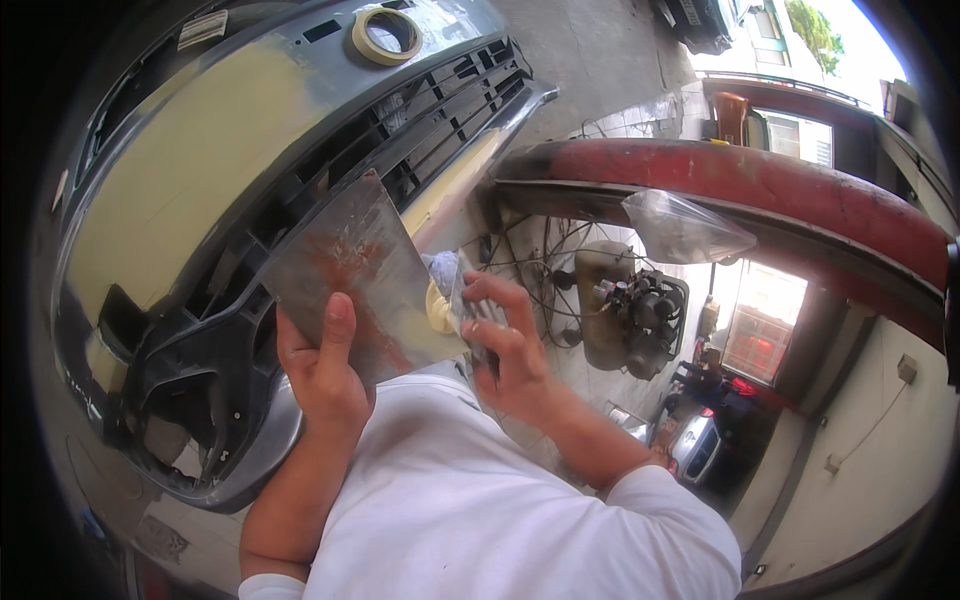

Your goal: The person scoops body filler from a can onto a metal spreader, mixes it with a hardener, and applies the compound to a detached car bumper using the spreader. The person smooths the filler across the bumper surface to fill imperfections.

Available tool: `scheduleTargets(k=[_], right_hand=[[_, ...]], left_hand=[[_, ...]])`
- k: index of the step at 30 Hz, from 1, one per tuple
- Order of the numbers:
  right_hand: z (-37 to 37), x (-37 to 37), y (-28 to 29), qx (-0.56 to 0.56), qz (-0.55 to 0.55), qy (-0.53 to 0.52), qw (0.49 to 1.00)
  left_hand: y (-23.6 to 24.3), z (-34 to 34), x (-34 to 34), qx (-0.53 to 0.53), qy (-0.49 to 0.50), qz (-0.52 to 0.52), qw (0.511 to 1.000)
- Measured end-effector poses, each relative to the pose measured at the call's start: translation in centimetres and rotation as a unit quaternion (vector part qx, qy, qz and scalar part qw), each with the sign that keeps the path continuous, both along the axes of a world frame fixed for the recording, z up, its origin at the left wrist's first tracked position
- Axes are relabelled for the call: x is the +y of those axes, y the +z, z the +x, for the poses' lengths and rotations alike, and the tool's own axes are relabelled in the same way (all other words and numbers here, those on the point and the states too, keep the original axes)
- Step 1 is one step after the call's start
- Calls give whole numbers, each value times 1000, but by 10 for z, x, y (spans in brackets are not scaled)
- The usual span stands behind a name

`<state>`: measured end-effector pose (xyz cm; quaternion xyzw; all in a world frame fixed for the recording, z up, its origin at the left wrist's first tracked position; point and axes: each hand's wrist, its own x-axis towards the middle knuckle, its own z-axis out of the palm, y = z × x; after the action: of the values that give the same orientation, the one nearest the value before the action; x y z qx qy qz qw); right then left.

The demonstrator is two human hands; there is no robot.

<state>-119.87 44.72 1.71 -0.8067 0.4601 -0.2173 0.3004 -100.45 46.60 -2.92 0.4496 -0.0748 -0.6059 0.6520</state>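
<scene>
In my left hand (pixel 330 385) is a flat metal plate (pixel 350 250), held tilted with the thumb on its face. Reddish-brown streaks and pale yellow smears mark it. My right hand (pixel 518 350) is closed around a putty spreader (pixel 464 285), its blade upright by the plate's right edge. A lump of pale yellow putty (pixel 439 308) sits by the blade; whether it clings to the blade or the plate I cannot tell. Left of and beyond the plate is a grey car bumper (pixel 330 80) with a broad pale yellow filled patch (pixel 200 165).
A roll of masking tape (pixel 364 45) lies on the bumper. A thick red beam (pixel 740 170) crosses at the right, with a clear plastic bag (pixel 685 225) by it. Beneath stands an air compressor (pixel 605 330) among loose hoses. A silver car (pixel 697 440) is farther off.
</scene>
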Motion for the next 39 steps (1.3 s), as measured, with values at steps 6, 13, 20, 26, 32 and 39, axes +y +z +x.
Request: scheduleTargets(k=[6, 13, 20, 26, 32, 39], right_hand=[[-113, -112, -93, 223, -83, -53, 970], [-179, -242, -174, 315, -87, -139, 935], [-135, -201, -164, 286, -122, -84, 947], [-93, -154, -137, 261, -139, -46, 954], [-53, -99, -116, 221, -132, -62, 964], [-59, -61, -82, 224, -15, 13, 974]], left_hand=[[-9, 13, 10, -12, 17, 11, 1000], [-15, 69, 32, -15, 68, 15, 997], [-21, 89, 39, 28, 76, 6, 997], [-25, 98, 35, 32, 50, -21, 998], [-24, 107, 37, 38, 48, -17, 998], [-30, 113, 46, 25, 69, -1, 997]])
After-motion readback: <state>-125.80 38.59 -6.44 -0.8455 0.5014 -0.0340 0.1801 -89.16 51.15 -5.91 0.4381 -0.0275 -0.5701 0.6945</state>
